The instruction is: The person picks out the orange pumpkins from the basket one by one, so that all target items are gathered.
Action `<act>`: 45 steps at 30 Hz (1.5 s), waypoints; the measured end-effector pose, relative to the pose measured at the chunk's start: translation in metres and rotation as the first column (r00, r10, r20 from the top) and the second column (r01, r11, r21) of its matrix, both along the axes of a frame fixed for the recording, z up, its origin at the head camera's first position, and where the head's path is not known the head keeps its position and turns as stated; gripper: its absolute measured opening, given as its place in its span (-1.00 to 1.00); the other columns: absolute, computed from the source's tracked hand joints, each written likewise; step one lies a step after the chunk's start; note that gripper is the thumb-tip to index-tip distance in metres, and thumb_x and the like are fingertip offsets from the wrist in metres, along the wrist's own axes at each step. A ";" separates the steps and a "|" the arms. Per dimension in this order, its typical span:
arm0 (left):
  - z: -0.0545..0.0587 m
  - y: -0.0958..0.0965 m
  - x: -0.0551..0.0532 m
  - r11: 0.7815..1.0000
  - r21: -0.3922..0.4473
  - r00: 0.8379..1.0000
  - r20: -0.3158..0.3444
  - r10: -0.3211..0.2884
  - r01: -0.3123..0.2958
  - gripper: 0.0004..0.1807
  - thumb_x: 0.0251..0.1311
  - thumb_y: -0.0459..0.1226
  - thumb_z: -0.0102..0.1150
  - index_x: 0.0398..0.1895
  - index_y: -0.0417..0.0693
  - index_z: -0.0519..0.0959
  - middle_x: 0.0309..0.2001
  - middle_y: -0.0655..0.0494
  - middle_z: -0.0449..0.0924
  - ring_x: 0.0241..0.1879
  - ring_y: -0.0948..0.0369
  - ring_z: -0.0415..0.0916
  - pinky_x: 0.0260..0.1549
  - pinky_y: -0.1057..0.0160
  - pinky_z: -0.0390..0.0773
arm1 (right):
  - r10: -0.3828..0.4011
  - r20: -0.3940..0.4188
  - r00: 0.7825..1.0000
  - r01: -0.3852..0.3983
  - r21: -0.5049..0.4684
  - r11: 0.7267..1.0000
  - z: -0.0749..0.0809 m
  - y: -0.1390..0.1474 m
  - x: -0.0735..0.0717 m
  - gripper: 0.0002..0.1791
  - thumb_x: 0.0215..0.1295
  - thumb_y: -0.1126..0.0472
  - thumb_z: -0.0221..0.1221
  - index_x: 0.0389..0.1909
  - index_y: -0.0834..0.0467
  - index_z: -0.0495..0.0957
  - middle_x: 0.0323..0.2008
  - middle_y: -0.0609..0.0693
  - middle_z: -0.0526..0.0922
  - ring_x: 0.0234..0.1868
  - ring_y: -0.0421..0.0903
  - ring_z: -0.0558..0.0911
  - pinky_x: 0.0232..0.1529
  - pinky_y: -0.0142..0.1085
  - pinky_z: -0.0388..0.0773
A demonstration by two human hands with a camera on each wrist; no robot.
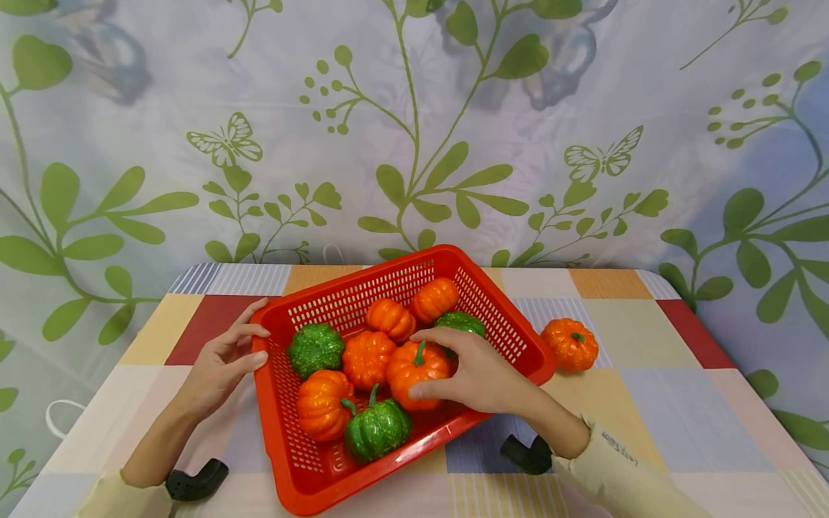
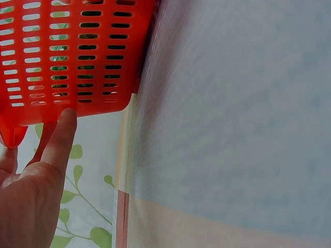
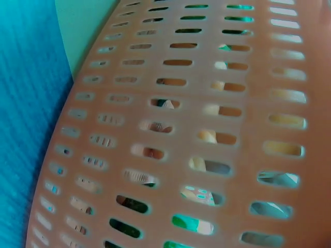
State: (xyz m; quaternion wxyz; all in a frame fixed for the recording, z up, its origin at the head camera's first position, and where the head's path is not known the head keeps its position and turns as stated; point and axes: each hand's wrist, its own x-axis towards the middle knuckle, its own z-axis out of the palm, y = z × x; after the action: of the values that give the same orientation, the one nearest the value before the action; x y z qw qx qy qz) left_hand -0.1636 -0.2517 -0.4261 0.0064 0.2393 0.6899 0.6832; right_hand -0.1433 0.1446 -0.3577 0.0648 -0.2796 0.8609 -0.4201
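A red plastic basket (image 1: 414, 450) with slotted walls sits at a slant on the table, holding several small orange and green pumpkins. Inside it, my right hand (image 1: 486, 370) grips an orange pumpkin (image 1: 411, 374) with a green stem, thumb on the near side and fingers over the far side. At the basket's left edge, my left hand (image 1: 220, 367) touches the rim with extended fingers and thumb. From the left wrist, fingertips (image 2: 67, 116) rest against the slotted outer wall (image 2: 93, 51). Only a slotted wall (image 3: 201, 119) fills most of the right wrist view; the right hand is hidden there.
Outside the basket, to its right, another orange pumpkin (image 1: 570, 345) stands on the patchwork tablecloth (image 1: 673, 403). A green pumpkin (image 1: 378, 430) and an orange one (image 1: 324, 405) lie near the basket's front. Behind the table hangs a leaf-patterned curtain (image 1: 285, 144).
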 end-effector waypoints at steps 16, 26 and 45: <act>-0.002 0.001 0.000 1.000 -0.001 1.000 0.007 0.012 -0.012 -0.70 0.31 -0.59 -0.07 0.08 -0.40 0.42 0.53 0.02 -0.03 0.29 0.18 0.24 -0.09 0.23 0.64 | -0.082 -0.078 0.994 0.077 -0.071 0.995 0.004 0.007 0.007 -0.29 -0.02 -0.12 0.49 0.18 0.02 0.54 0.07 -0.19 0.57 0.04 -0.19 0.54 0.07 -0.19 0.55; -0.002 -0.001 0.000 1.000 -0.003 1.000 -0.009 0.017 -0.017 -0.69 0.29 -0.60 -0.08 0.09 -0.40 0.43 0.52 0.00 -0.02 0.29 0.19 0.25 -0.11 0.24 0.64 | -0.062 -0.068 0.996 0.058 -0.065 0.996 0.025 0.023 0.019 -0.32 0.02 -0.10 0.48 0.18 0.00 0.52 0.10 -0.20 0.56 0.05 -0.18 0.55 0.06 -0.11 0.55; -0.002 0.000 -0.002 1.000 0.000 1.000 -0.004 0.013 -0.013 -0.69 0.30 -0.60 -0.08 0.09 -0.39 0.44 0.52 0.02 -0.01 0.31 0.19 0.23 -0.08 0.26 0.63 | -0.089 0.075 0.993 0.098 -0.121 0.988 0.050 0.075 0.046 -0.39 0.19 0.17 0.40 0.26 -0.06 0.43 0.12 -0.03 0.51 -0.02 -0.05 0.59 -0.08 -0.22 0.63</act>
State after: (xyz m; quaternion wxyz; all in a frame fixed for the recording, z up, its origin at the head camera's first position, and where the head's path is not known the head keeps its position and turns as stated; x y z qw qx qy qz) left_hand -0.1653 -0.2520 -0.4277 0.0007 0.2362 0.6914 0.6827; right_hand -0.0969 0.2195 -0.3080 0.0574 -0.2277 0.8425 -0.4849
